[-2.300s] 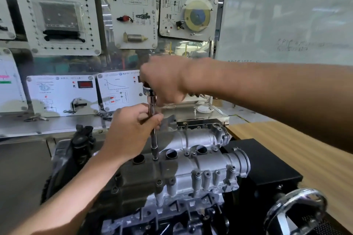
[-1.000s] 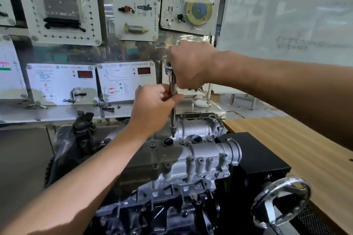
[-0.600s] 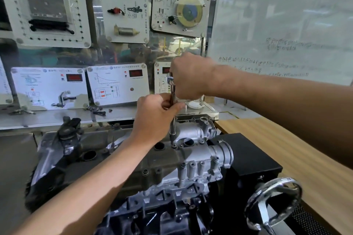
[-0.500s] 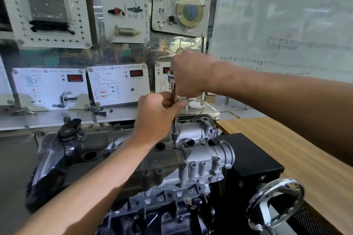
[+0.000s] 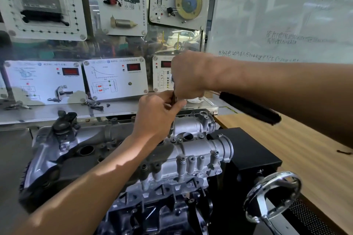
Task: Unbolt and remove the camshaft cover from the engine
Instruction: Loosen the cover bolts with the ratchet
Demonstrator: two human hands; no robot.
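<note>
- The right hand [image 5: 188,76] is clenched over the head of the ratchet [image 5: 250,108], whose black handle points right.
- The left hand [image 5: 158,118] pinches the extension bar [image 5: 174,99] just below it.
- The camshaft cover [image 5: 193,128] sits on top of the engine [image 5: 162,206], with the bar's tip down at a bolt.
- Best to hold the bar upright and square on the bolt, then swing the handle in short, steady strokes.
</note>
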